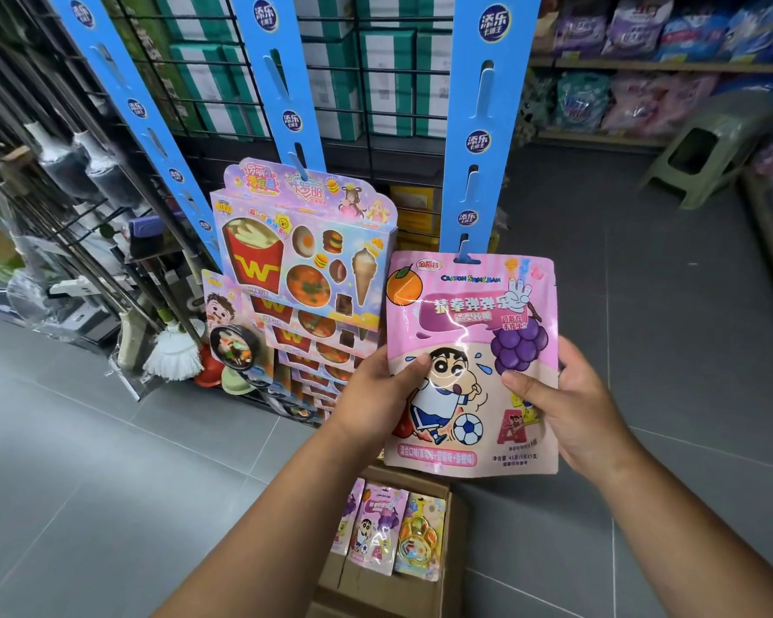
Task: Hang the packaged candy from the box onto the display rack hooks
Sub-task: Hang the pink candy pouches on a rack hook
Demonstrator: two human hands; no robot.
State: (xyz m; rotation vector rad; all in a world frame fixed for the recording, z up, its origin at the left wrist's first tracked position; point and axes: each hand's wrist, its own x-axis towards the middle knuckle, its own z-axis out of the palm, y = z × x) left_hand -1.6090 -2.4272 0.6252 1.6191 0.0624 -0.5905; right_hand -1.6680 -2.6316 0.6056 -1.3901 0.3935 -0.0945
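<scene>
From the head camera, both hands hold one pink candy pouch (471,363) up against the display rack. The left hand (376,394) grips its left edge with the thumb across the front, and the right hand (567,408) grips the right edge the same way. The pouch's top slot sits right at the lowest tab (465,258) of the right-hand blue hanging strip (507,109), and blue shows through the slot; whether it is fully seated I cannot tell. The step in hand looks like the hooking itself. Next the pouch probably needs easing down until the tab bears its weight, then a gentle release. More pouches (376,535) wait in the cardboard box (367,586) below, and card packs (304,260) fill the middle strip.
</scene>
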